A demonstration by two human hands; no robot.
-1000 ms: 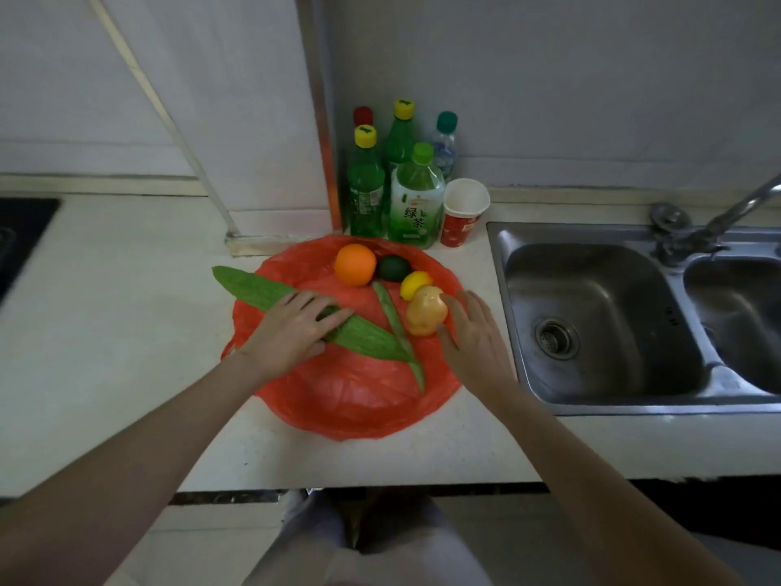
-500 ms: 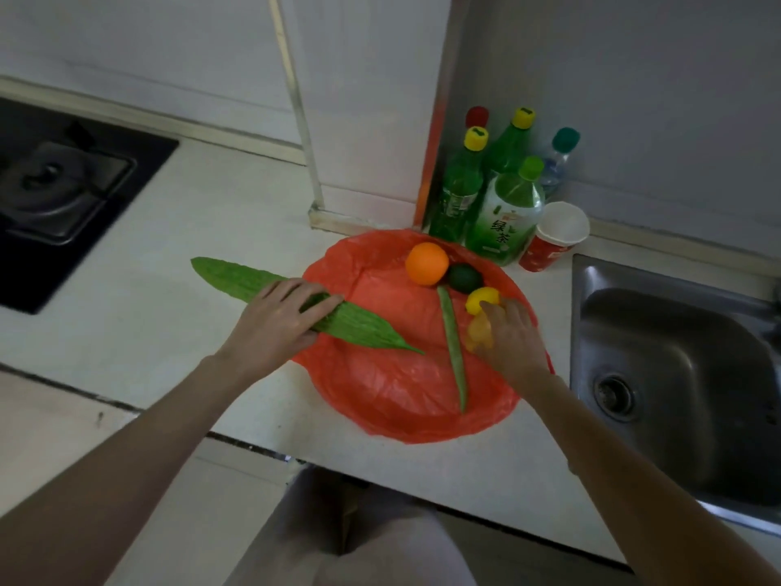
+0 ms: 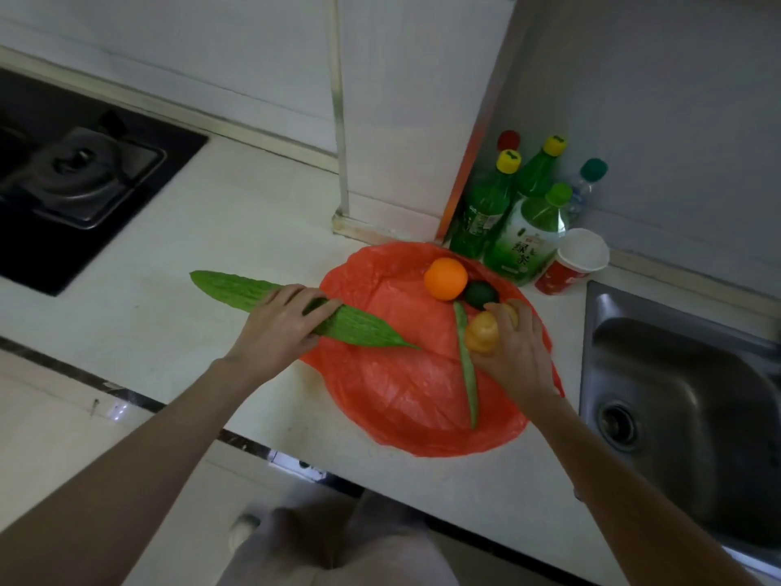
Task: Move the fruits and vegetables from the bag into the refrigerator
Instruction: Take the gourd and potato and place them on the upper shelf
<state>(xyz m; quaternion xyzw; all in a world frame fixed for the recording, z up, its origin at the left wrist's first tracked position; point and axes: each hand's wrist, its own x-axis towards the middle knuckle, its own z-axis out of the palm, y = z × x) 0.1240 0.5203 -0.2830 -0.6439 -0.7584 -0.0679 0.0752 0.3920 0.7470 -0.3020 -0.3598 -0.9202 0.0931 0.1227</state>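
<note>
While the right hand covers most of what it grips, only parts of two yellow items show beneath it: a pear-shaped yellow fruit pinched at the thumb side and a sliver of a lemon under the curled fingers, and whether the lemon is held or merely touched cannot be told. The left hand wraps its fingers over the middle of one long bitter gourd, hiding that stretch of it; the gourd's blunt end lies over the pale countertop and its pointed tip over the flattened red plastic bag. On the bag also lie one orange, one dark green round fruit touching it and partly hidden behind the fingers, and one long green bean pod running toward the counter's front edge. Behind the bag, five bottles crowd the wall corner: two yellow-capped, two green-capped, one red-capped and almost wholly hidden by the others. One red paper cup stands beside them. The steel sink is cut off at the right edge, the black gas hob at the left and blurred. No refrigerator appears. The person's light trousers are an indistinct blur below.
</note>
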